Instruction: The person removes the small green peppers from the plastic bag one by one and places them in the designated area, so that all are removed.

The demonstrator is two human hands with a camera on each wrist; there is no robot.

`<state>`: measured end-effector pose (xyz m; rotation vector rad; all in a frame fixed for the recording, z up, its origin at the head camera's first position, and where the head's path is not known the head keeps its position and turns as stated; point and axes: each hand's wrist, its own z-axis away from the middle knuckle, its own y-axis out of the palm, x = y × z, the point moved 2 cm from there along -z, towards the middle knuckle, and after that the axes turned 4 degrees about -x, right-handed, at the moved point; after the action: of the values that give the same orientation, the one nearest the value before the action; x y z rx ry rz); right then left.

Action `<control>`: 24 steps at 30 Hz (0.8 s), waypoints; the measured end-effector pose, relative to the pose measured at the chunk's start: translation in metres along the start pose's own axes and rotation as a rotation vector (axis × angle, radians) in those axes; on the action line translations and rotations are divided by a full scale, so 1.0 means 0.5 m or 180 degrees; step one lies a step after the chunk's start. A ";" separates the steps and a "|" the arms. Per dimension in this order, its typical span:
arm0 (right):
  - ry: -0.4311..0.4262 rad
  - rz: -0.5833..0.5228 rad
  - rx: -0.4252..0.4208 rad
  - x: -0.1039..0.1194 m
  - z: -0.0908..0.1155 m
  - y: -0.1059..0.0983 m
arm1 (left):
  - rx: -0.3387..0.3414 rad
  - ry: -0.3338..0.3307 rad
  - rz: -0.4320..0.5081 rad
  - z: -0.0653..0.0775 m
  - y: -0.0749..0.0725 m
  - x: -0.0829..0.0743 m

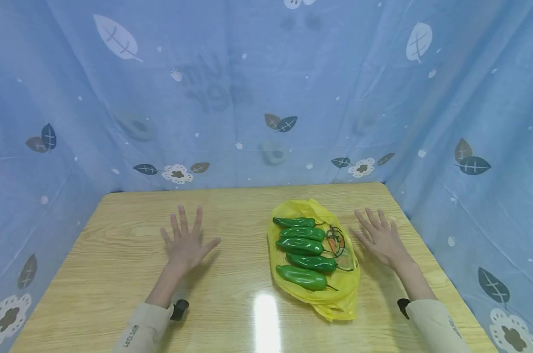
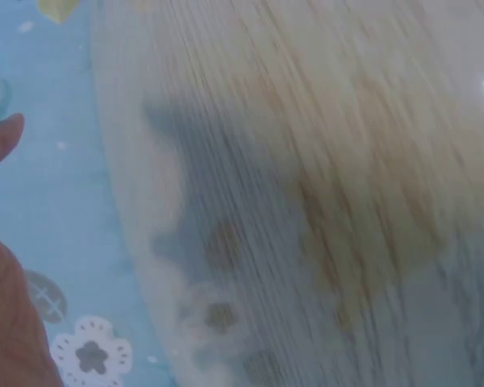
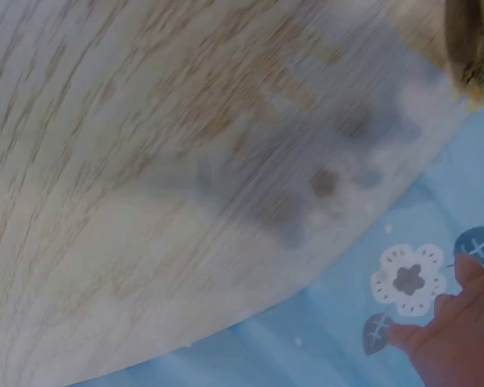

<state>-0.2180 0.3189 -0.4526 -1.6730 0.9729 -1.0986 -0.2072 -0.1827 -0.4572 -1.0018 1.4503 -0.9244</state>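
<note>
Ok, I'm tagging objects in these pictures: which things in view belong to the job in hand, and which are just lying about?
Likely part of the job:
- five green peppers, between the hands
- yellow plastic bag beneath them
- left hand and right hand, both holding nothing

Just surroundings:
- wooden tabletop
- blue patterned curtain

And there on the left sleeve [image 1: 144, 321], small dark lettering [image 1: 131, 335], opening with what looks like "Lets", the rest too tiny to call! Across to the right sleeve [image 1: 435, 323], more small print [image 1: 454, 327], unreadable. Up on the blue curtain [image 1: 249, 44], faint letters [image 1: 206, 82], too blurred to read surely.
</note>
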 end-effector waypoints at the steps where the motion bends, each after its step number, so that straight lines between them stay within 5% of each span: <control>1: -0.0034 -0.0024 0.0012 0.004 -0.001 0.000 | 0.0002 0.0019 0.0005 0.000 0.001 -0.003; 14: -0.0380 -0.0180 0.0261 0.039 -0.003 0.005 | -0.0017 0.0253 0.0212 0.034 0.002 -0.047; 24: -0.0684 -0.0657 0.0555 0.061 -0.016 0.022 | -0.0003 0.0433 0.0288 0.071 0.004 -0.069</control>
<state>-0.2178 0.2854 -0.4534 -1.7324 0.5618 -1.0769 -0.1701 -0.1500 -0.4509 -0.8804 1.5967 -0.9406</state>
